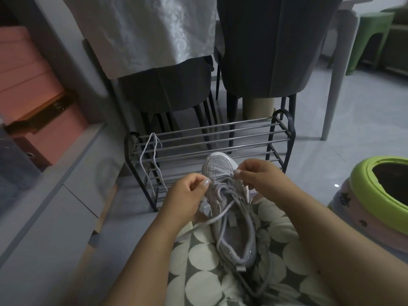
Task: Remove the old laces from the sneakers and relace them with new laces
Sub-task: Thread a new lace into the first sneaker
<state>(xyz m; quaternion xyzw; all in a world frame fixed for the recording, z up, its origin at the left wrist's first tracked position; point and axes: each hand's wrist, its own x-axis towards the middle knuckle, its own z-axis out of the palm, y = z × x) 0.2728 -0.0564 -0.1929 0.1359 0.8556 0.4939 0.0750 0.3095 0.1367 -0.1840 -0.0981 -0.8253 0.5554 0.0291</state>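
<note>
A grey mesh sneaker (234, 235) lies on my lap, toe pointing away from me. A grey lace (223, 214) runs loosely through its eyelets and trails down over my lap. My left hand (187, 195) pinches the lace at the sneaker's left eyelets. My right hand (258, 173) pinches the lace near the toe end of the eyelet rows. A loose white lace (152, 155) hangs over the left end of the shoe rack.
A low black metal shoe rack (220, 138) stands on the floor just beyond the sneaker. Behind it are two dark chairs (265, 51) and a white cloth (143, 29). Stacked green and pink stools (375, 195) sit at the right, a pink box (33, 85) at the left.
</note>
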